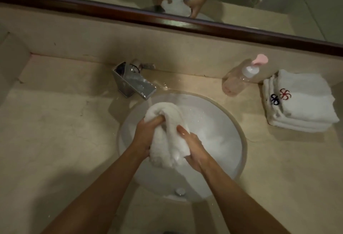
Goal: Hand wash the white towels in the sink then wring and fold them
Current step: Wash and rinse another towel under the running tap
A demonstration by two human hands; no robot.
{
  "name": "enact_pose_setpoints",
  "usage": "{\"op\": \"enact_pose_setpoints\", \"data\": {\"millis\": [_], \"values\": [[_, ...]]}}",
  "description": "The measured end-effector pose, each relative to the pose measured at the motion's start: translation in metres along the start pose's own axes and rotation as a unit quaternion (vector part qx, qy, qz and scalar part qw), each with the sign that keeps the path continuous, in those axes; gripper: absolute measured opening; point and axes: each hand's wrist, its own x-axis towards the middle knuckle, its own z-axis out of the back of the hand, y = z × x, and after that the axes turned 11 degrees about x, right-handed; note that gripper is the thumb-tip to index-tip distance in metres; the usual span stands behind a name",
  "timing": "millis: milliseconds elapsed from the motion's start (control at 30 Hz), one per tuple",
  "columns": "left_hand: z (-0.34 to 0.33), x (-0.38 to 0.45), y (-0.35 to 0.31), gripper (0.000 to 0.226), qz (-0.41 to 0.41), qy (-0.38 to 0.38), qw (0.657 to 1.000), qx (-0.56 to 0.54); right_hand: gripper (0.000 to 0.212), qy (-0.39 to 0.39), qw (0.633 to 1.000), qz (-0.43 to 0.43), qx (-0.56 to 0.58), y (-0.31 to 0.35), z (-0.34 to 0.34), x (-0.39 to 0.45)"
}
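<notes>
I'm watching the left hand point(146, 135) and right hand point(193, 150) both clutching a bunched wet towel point(167, 135) over the sink point(239, 137), probably so squeezed water is draining into the basin, with the folded stack point(304, 107) waiting dry beside it.

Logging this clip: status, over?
Left hand and right hand both grip white towel over sink. Folded towels wait on counter. Nothing obstructing.
</notes>
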Motion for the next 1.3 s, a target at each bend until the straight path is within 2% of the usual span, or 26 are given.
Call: {"op": "enact_pose_setpoints", "data": {"millis": [100, 200, 267, 300, 367, 433, 467, 533, 600, 667, 733, 767, 833, 867, 967, 1000, 1033, 1067, 1100, 1133, 1167, 1200, 1233, 1267, 1300], "values": [[-0.007, 0.011, 0.011, 0.023, 0.019, -0.014, 1.0, -0.011, 0.06, 0.001, 1.0, 0.003, -0.02, -0.009, -0.012, 0.007], [-0.013, 0.03, 0.02, 0.025, 0.048, -0.075, 0.995, -0.038, 0.063, -0.018, 0.999, 0.005, -0.046, -0.014, -0.019, 0.023], [-0.015, 0.046, 0.023, 0.028, 0.076, -0.104, 0.991, -0.044, 0.072, -0.063, 0.988, 0.025, -0.141, -0.014, -0.024, 0.033], [-0.013, 0.055, 0.026, 0.03, 0.088, -0.113, 0.989, -0.033, 0.074, -0.096, 0.971, 0.039, -0.216, -0.012, -0.027, 0.036], [-0.012, 0.072, 0.032, 0.028, 0.125, -0.14, 0.982, 0.004, 0.07, -0.157, 0.912, 0.066, -0.373, -0.005, -0.031, 0.043], [-0.01, 0.08, 0.04, 0.035, 0.172, -0.161, 0.971, -0.028, 0.066, -0.151, 0.87, 0.08, -0.462, 0.0, -0.031, 0.052], [-0.01, 0.08, 0.043, 0.039, 0.18, -0.144, 0.971, -0.062, 0.065, -0.142, 0.855, 0.076, -0.493, 0.002, -0.032, 0.058], [-0.008, 0.075, 0.05, 0.037, 0.131, -0.098, 0.974, -0.154, 0.065, -0.125, 0.837, 0.054, -0.531, 0.009, -0.035, 0.073], [-0.007, 0.064, 0.048, 0.028, 0.059, -0.055, 0.958, -0.275, 0.069, -0.125, 0.846, 0.027, -0.517, 0.018, -0.042, 0.092], [-0.006, 0.07, 0.047, 0.048, 0.049, 0.01, 0.944, -0.327, 0.078, -0.112, 0.849, 0.018, -0.516, 0.025, -0.055, 0.108], [-0.002, 0.081, 0.047, 0.064, 0.049, 0.028, 0.943, -0.328, 0.08, -0.075, 0.813, 0.011, -0.577, 0.023, -0.065, 0.117], [-0.001, 0.085, 0.047, 0.062, 0.048, 0.066, 0.941, -0.329, 0.077, -0.055, 0.792, 0.009, -0.608, 0.02, -0.068, 0.117], [0.005, 0.095, 0.049, 0.05, 0.076, 0.069, 0.952, -0.287, 0.069, -0.037, 0.762, 0.024, -0.646, 0.018, -0.068, 0.117], [0.006, 0.1, 0.053, 0.046, 0.064, 0.087, 0.957, -0.269, 0.065, -0.033, 0.743, 0.041, -0.667, 0.017, -0.066, 0.116], [0.01, 0.095, 0.059, 0.045, 0.002, 0.064, 0.961, -0.269, 0.046, -0.014, 0.654, 0.108, -0.748, 0.02, -0.068, 0.122], [0.011, 0.103, 0.06, 0.046, 0.03, 0.087, 0.961, -0.261, 0.039, -0.002, 0.624, 0.124, -0.771, 0.022, -0.07, 0.124], [0.01, 0.105, 0.052, 0.032, 0.075, 0.097, 0.947, -0.297, 0.037, 0.007, 0.607, 0.129, -0.785, 0.023, -0.074, 0.124], [0.011, 0.107, 0.05, 0.018, 0.078, 0.124, 0.921, -0.362, 0.037, 0.01, 0.604, 0.124, -0.787, 0.024, -0.075, 0.125], [0.007, 0.11, 0.044, 0.045, 0.093, 0.128, 0.916, -0.369, 0.041, 0.007, 0.62, 0.102, -0.778, 0.024, -0.075, 0.125], [0.003, 0.112, 0.043, 0.069, 0.055, 0.126, 0.915, -0.379, 0.052, 0.001, 0.65, 0.067, -0.757, 0.025, -0.073, 0.125], [0.0, 0.112, 0.041, 0.078, 0.04, 0.079, 0.924, -0.373, 0.069, -0.007, 0.685, 0.031, -0.728, 0.027, -0.07, 0.125], [-0.002, 0.111, 0.043, 0.077, 0.072, 0.015, 0.921, -0.383, 0.087, -0.014, 0.721, 0.006, -0.693, 0.028, -0.067, 0.125], [-0.004, 0.109, 0.05, 0.076, 0.057, -0.036, 0.92, -0.385, 0.098, -0.02, 0.754, -0.004, -0.656, 0.03, -0.064, 0.126], [-0.002, 0.108, 0.057, 0.072, 0.03, -0.053, 0.924, -0.378, 0.102, -0.02, 0.784, -0.007, -0.621, 0.032, -0.062, 0.128], [0.002, 0.104, 0.061, 0.062, -0.002, -0.053, 0.908, -0.417, 0.099, -0.012, 0.801, -0.013, -0.599, 0.032, -0.061, 0.13]]}}
